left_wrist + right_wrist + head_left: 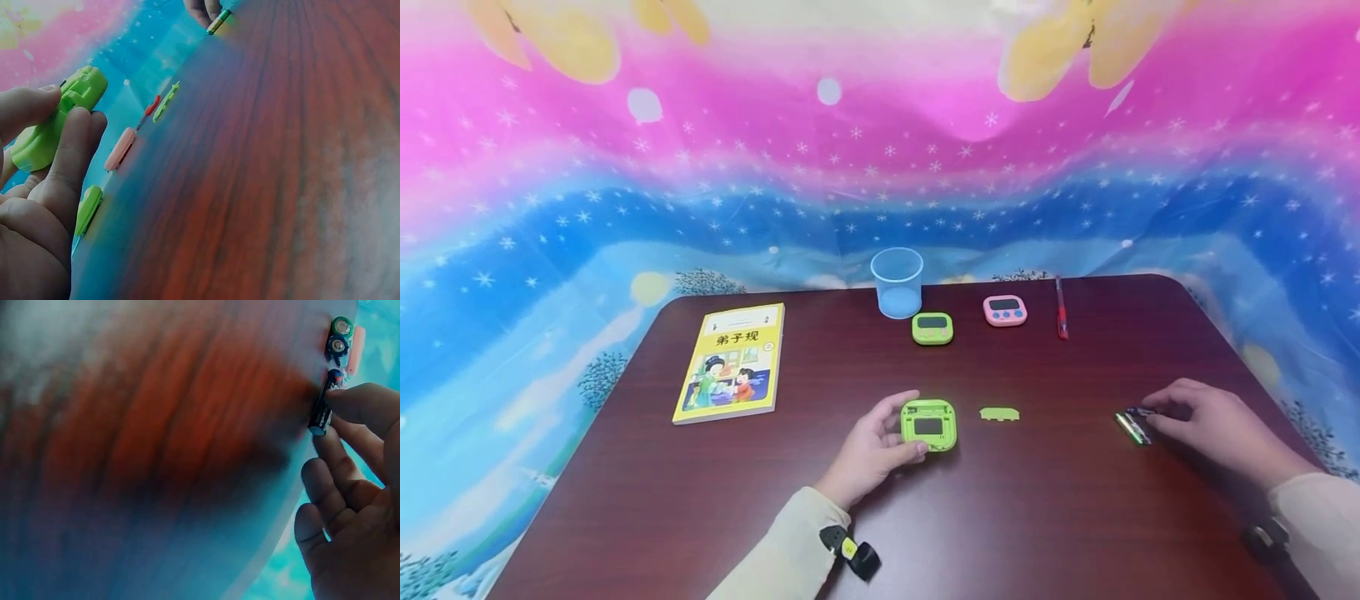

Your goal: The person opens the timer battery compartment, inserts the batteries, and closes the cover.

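In the head view my left hand grips a green digital timer by its left edge, back side up, thumb on the near edge. The battery slot at its far end is uncovered. A small green battery cover lies on the table right of it. At the right, my right hand is beside some batteries. The right wrist view shows its thumb and finger pinching a dark battery. Beyond that are a green-rimmed battery and a blue one, seen end-on.
Toward the back of the dark wooden table stand a clear blue cup, a second green timer and a pink timer. A red pen lies farther right. At the left lies a yellow book. A patterned cloth hangs behind.
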`<move>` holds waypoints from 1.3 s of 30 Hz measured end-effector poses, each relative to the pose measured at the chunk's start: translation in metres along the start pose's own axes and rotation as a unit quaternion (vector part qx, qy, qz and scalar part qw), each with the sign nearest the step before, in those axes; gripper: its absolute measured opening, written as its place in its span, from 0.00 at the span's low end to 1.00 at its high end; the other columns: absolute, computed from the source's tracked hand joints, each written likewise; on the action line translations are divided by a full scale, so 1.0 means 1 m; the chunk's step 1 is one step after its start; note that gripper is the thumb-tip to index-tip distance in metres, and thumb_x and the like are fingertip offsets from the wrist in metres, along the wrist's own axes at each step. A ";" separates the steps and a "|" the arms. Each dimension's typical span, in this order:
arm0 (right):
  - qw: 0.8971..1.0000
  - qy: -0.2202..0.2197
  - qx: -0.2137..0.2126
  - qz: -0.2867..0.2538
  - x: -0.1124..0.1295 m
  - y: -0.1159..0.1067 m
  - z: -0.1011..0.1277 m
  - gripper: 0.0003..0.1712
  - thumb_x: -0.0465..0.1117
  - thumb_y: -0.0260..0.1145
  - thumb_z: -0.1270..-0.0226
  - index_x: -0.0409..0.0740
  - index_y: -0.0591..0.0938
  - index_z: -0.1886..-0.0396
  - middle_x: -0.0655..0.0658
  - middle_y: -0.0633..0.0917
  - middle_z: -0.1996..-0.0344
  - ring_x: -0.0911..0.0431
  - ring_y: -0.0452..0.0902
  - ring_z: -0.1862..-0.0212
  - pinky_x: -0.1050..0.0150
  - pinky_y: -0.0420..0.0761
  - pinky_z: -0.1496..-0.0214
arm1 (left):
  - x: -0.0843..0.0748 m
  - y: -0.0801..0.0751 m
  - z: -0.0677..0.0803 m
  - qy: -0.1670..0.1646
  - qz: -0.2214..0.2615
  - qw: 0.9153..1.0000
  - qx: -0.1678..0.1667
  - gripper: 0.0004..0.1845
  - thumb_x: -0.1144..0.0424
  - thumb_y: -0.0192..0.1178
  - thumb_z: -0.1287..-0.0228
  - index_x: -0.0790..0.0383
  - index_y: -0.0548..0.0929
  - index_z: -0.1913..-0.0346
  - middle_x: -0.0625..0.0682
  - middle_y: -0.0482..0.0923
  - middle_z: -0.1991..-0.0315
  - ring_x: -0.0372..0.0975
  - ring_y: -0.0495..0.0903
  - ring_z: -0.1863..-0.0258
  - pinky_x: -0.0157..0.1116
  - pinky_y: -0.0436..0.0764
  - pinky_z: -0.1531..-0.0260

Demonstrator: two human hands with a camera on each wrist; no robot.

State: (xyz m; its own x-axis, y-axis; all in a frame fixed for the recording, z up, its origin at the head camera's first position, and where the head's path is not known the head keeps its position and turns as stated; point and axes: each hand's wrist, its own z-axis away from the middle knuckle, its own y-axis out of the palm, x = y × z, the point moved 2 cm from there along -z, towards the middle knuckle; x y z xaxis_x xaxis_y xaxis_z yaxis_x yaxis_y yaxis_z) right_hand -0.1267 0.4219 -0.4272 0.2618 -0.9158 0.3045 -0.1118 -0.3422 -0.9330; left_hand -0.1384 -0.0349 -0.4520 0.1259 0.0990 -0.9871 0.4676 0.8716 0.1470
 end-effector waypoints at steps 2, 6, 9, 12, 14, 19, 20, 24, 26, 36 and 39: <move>1.000 -0.001 0.013 0.009 0.000 0.002 -0.002 0.09 0.40 0.79 0.46 0.51 0.89 0.64 0.58 0.82 0.68 0.70 0.74 0.66 0.63 0.78 0.66 | 0.000 0.000 0.001 0.002 -0.002 1.000 -0.002 0.40 0.80 0.65 0.40 0.63 0.63 0.25 0.62 0.76 0.40 0.49 0.86 0.53 0.42 0.88 0.57; 0.999 0.015 0.050 0.002 -0.001 0.004 -0.005 0.06 0.38 0.77 0.43 0.47 0.88 0.65 0.58 0.81 0.71 0.70 0.72 0.69 0.62 0.77 0.69 | 0.000 -0.001 0.001 0.004 -0.007 1.000 -0.003 0.40 0.79 0.65 0.40 0.63 0.63 0.25 0.62 0.77 0.40 0.48 0.86 0.53 0.41 0.88 0.58; 0.997 0.041 0.064 -0.017 0.000 0.003 -0.007 0.06 0.39 0.74 0.41 0.44 0.87 0.65 0.57 0.81 0.72 0.70 0.71 0.71 0.63 0.75 0.70 | -0.001 0.000 0.002 0.005 -0.009 1.000 -0.003 0.40 0.80 0.65 0.40 0.63 0.63 0.25 0.62 0.77 0.40 0.48 0.86 0.53 0.41 0.88 0.58; 0.995 0.070 0.052 -0.043 0.003 0.000 -0.010 0.07 0.40 0.74 0.39 0.44 0.86 0.64 0.55 0.84 0.72 0.71 0.72 0.71 0.65 0.75 0.70 | -0.003 0.000 0.002 0.006 -0.013 1.000 -0.005 0.40 0.79 0.65 0.40 0.63 0.63 0.25 0.61 0.77 0.40 0.47 0.86 0.54 0.40 0.88 0.59; 0.994 0.087 0.035 -0.059 0.009 -0.001 -0.011 0.08 0.42 0.74 0.38 0.44 0.85 0.64 0.54 0.85 0.72 0.72 0.73 0.71 0.68 0.75 0.70 | -0.003 0.000 0.002 0.005 -0.017 1.000 -0.006 0.40 0.79 0.66 0.40 0.62 0.64 0.25 0.61 0.77 0.41 0.47 0.86 0.54 0.40 0.88 0.60; 0.988 0.104 -0.007 -0.118 0.035 -0.002 -0.016 0.13 0.41 0.74 0.37 0.41 0.85 0.55 0.49 0.86 0.70 0.71 0.76 0.71 0.76 0.73 0.69 | -0.004 -0.001 0.002 0.004 -0.019 1.000 -0.006 0.40 0.78 0.66 0.40 0.62 0.64 0.25 0.60 0.78 0.42 0.47 0.86 0.54 0.40 0.88 0.61; 0.987 0.100 -0.018 -0.127 0.042 -0.002 -0.018 0.14 0.39 0.73 0.38 0.40 0.85 0.53 0.48 0.86 0.70 0.70 0.76 0.71 0.77 0.73 0.68 | -0.003 -0.001 0.002 0.005 -0.018 1.000 -0.006 0.40 0.78 0.66 0.40 0.62 0.64 0.25 0.60 0.78 0.42 0.47 0.86 0.54 0.40 0.88 0.61; 0.981 0.083 -0.043 -0.169 0.071 0.001 -0.023 0.17 0.35 0.73 0.38 0.38 0.84 0.49 0.45 0.87 0.68 0.70 0.78 0.69 0.78 0.75 0.70 | -0.003 -0.002 0.002 0.005 -0.019 1.000 -0.007 0.40 0.78 0.67 0.40 0.61 0.64 0.25 0.61 0.78 0.42 0.47 0.86 0.55 0.39 0.88 0.64; 0.974 0.086 -0.039 -0.206 0.085 0.005 -0.025 0.12 0.34 0.73 0.38 0.39 0.85 0.54 0.45 0.88 0.68 0.70 0.81 0.68 0.76 0.78 0.70 | -0.003 -0.002 0.002 0.005 -0.019 1.000 -0.006 0.40 0.77 0.67 0.40 0.61 0.64 0.25 0.64 0.77 0.41 0.46 0.87 0.56 0.38 0.88 0.64; 0.946 0.066 -0.027 -0.315 0.152 0.030 -0.036 0.08 0.32 0.74 0.40 0.43 0.84 0.63 0.49 0.86 0.72 0.58 0.81 0.72 0.70 0.80 0.70 | -0.003 -0.001 0.002 0.000 -0.018 1.000 -0.001 0.40 0.76 0.67 0.39 0.60 0.64 0.25 0.68 0.76 0.41 0.48 0.87 0.57 0.36 0.87 0.68; 0.933 0.058 -0.009 -0.355 0.167 0.039 -0.040 0.09 0.29 0.73 0.41 0.42 0.83 0.62 0.47 0.87 0.72 0.54 0.83 0.71 0.69 0.83 0.68 | -0.003 -0.001 0.002 -0.001 -0.021 1.000 -0.001 0.40 0.76 0.68 0.39 0.60 0.65 0.26 0.66 0.77 0.41 0.48 0.87 0.57 0.35 0.85 0.71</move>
State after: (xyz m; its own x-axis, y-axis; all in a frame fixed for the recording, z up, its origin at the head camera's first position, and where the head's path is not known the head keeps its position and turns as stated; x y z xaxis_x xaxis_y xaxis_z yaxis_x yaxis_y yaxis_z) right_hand -0.1260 0.2469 -0.4046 0.1706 -0.4735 0.8641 0.0336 -0.8737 -0.4854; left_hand -0.1372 -0.0373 -0.4489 0.1076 0.0626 -0.9922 0.4706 0.8759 0.1063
